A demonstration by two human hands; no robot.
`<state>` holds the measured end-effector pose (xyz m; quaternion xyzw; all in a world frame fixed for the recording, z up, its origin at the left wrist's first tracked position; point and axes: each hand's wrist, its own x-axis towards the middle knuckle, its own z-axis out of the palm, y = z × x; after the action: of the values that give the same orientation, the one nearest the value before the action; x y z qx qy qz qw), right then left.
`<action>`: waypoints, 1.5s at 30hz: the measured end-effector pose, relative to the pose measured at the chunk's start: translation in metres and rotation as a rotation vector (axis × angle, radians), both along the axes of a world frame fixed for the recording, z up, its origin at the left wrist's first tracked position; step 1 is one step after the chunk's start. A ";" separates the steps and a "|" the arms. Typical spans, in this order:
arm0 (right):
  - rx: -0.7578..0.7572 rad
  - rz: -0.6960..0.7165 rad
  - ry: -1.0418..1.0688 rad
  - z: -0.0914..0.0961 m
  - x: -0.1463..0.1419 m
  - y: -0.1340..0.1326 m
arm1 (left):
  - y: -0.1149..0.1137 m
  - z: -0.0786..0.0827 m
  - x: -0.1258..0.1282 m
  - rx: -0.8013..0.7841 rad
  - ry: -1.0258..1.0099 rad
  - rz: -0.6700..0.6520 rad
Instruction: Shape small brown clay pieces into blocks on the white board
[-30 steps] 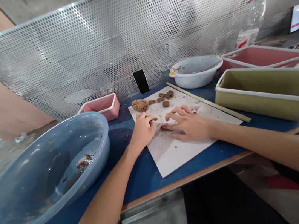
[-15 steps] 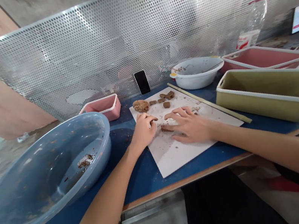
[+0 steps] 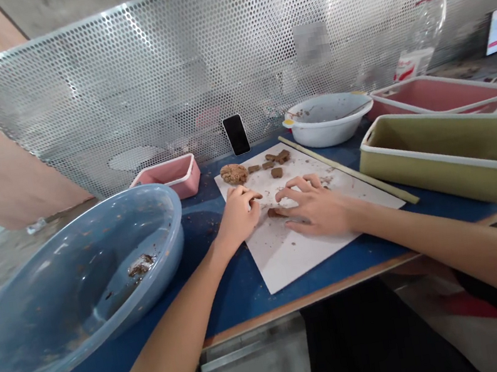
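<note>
A white board (image 3: 280,263) lies on the blue table, strewn with brown crumbs. My right hand (image 3: 321,205) is over it with fingers spread, the index fingertip touching a small brown clay-like piece (image 3: 276,212). At the board's left side, my left hand (image 3: 238,213) has its fingers curled in. Whatever those fingers might hold is hidden. Behind the hands sit a rough brown lump (image 3: 234,174) and several small brown blocks (image 3: 277,172), one of them on its own closer to me.
A large blue basin (image 3: 155,195) with wet brown residue stands on the left. Behind are a small pink tub (image 3: 189,183), a phone (image 3: 236,134) and a white basin (image 3: 330,134). Along the board's right edge runs a pale stick (image 3: 345,170), beside a green planter (image 3: 418,173). Perforated metal (image 3: 165,85) stands behind.
The brown piece under my right index finger has turned or shifted slightly, and the right fingers have moved a little. My left hand keeps nearly the same place and pose.
</note>
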<state>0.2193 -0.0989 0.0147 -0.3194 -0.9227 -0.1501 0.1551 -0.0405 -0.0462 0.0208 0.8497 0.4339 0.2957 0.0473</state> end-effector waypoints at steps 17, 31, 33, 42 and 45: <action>-0.219 -0.075 0.080 -0.002 -0.003 0.009 | 0.000 -0.002 0.002 -0.030 -0.005 -0.003; -0.265 -0.100 0.095 0.002 -0.006 0.005 | -0.001 -0.001 0.003 -0.040 -0.007 0.002; -0.271 -0.090 0.109 0.002 -0.007 0.004 | -0.002 -0.002 0.003 -0.031 -0.014 -0.002; -0.266 -0.072 0.136 0.000 -0.006 0.007 | -0.001 -0.003 0.002 -0.016 -0.004 0.005; -0.272 -0.066 0.128 -0.001 -0.005 0.007 | 0.000 -0.004 0.002 -0.015 0.001 0.006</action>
<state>0.2138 -0.0916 0.0138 -0.3766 -0.9118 -0.0080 0.1638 -0.0389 -0.0461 0.0171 0.8481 0.4388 0.2921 0.0526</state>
